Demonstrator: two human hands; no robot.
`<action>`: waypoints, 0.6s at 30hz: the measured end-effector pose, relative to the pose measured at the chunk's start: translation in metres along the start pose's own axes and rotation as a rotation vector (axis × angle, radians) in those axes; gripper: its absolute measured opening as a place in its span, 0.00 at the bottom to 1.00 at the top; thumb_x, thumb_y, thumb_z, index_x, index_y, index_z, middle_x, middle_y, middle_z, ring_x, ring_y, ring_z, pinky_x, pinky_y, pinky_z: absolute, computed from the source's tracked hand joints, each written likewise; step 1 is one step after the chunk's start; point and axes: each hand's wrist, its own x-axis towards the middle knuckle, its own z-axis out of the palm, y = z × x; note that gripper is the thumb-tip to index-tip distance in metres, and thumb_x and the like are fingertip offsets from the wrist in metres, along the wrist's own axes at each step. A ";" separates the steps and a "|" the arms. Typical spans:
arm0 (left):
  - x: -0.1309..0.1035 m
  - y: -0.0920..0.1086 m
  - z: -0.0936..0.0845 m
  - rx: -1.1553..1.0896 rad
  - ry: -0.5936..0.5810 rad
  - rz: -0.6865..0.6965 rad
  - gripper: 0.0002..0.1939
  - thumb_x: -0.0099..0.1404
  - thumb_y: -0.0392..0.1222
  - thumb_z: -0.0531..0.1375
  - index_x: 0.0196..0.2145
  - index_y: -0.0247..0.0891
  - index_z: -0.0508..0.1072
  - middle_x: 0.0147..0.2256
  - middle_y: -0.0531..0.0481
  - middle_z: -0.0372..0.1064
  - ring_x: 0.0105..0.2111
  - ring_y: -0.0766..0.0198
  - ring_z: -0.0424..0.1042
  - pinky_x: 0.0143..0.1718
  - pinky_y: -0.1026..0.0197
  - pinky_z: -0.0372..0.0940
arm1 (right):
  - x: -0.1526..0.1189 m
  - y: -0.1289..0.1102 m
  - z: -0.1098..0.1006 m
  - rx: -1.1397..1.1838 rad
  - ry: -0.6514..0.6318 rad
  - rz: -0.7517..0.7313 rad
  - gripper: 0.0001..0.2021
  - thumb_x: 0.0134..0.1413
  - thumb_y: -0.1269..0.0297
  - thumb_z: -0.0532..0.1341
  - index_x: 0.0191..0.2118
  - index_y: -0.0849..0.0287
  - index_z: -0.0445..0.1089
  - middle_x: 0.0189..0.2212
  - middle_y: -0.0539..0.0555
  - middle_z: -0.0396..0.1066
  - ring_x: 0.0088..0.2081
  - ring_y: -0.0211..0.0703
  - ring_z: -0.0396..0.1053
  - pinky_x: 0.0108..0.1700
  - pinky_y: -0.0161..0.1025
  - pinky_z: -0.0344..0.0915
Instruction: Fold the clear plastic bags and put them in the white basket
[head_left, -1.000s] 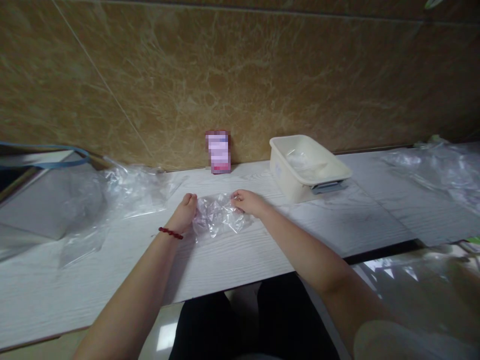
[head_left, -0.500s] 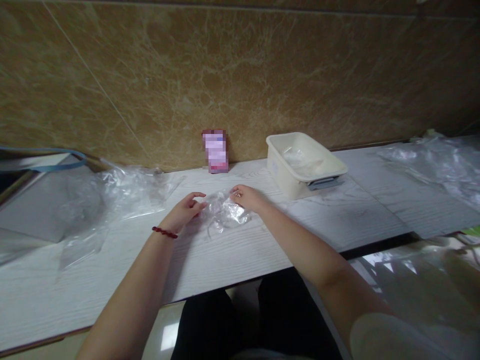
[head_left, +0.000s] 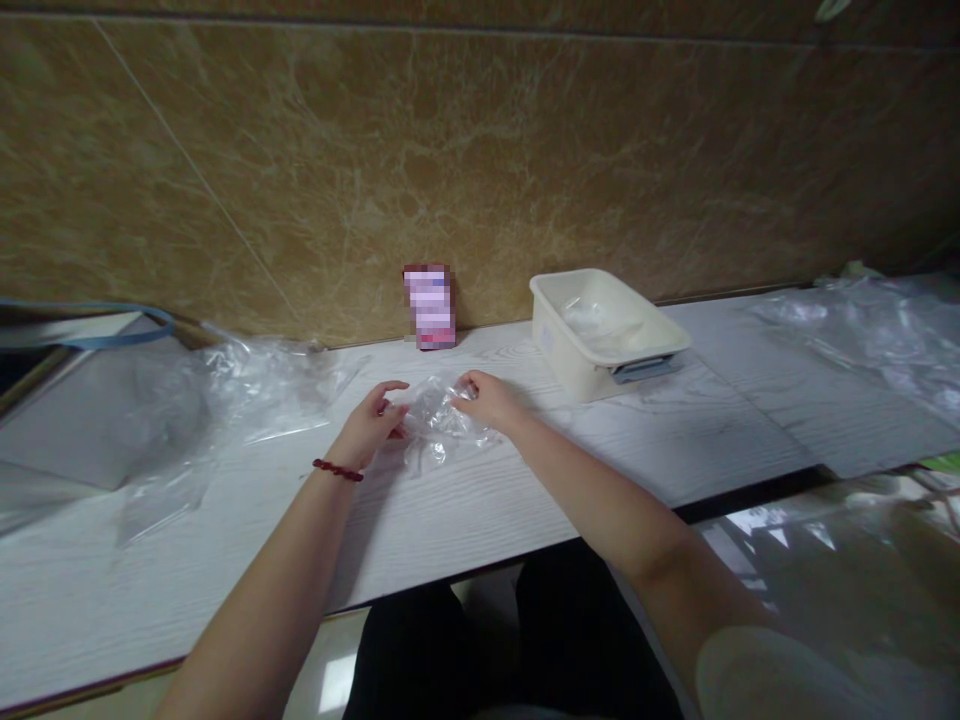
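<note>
A crumpled clear plastic bag (head_left: pixel 439 415) is between my two hands, just above or on the white wood-grain table. My right hand (head_left: pixel 486 400) pinches its right upper edge between thumb and fingers. On the other side, my left hand (head_left: pixel 373 420) has its thumb and lower fingers at the bag's left edge, with the index finger raised and curved above. A dark red beaded bracelet (head_left: pixel 337 470) is on the left wrist. Anything inside the bag is too unclear to make out.
A cream plastic bin (head_left: pixel 574 355) with clear plastic in it stands right of my hands. A blurred-out phone-like object (head_left: pixel 431 308) leans on the marble wall. Clear plastic bags (head_left: pixel 262 385) lie left beside a white box (head_left: pixel 75 420); more plastic (head_left: pixel 885 325) lies far right.
My left hand has moved slightly right, closing in on the bag's left edge. The bag has bunched up and shifted a little between the hands.
</note>
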 end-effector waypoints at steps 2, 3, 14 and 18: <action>-0.002 0.002 0.003 0.042 -0.015 0.048 0.19 0.49 0.44 0.57 0.41 0.40 0.65 0.18 0.60 0.56 0.17 0.71 0.62 0.22 0.65 0.63 | -0.003 -0.004 0.002 0.021 0.040 -0.051 0.11 0.40 0.63 0.60 0.33 0.59 0.65 0.24 0.46 0.62 0.26 0.32 0.57 0.28 0.30 0.53; -0.002 0.003 0.004 0.075 -0.025 0.070 0.18 0.50 0.44 0.57 0.40 0.40 0.66 0.18 0.59 0.57 0.17 0.71 0.62 0.23 0.65 0.63 | -0.004 -0.005 0.003 0.032 0.059 -0.070 0.10 0.40 0.64 0.59 0.33 0.59 0.64 0.24 0.46 0.62 0.26 0.32 0.58 0.29 0.30 0.54; -0.008 0.015 0.006 0.523 0.133 0.270 0.11 0.50 0.46 0.56 0.29 0.39 0.73 0.26 0.50 0.67 0.28 0.63 0.64 0.30 0.63 0.60 | -0.020 -0.023 0.005 0.027 0.057 -0.298 0.09 0.43 0.73 0.56 0.35 0.58 0.65 0.26 0.47 0.61 0.30 0.34 0.59 0.35 0.31 0.56; -0.013 0.017 0.011 0.201 0.125 0.165 0.17 0.55 0.51 0.51 0.28 0.35 0.71 0.21 0.52 0.62 0.20 0.67 0.61 0.22 0.64 0.58 | -0.026 -0.029 0.010 -0.006 0.018 -0.358 0.11 0.43 0.76 0.56 0.36 0.58 0.65 0.27 0.48 0.60 0.30 0.33 0.59 0.35 0.31 0.56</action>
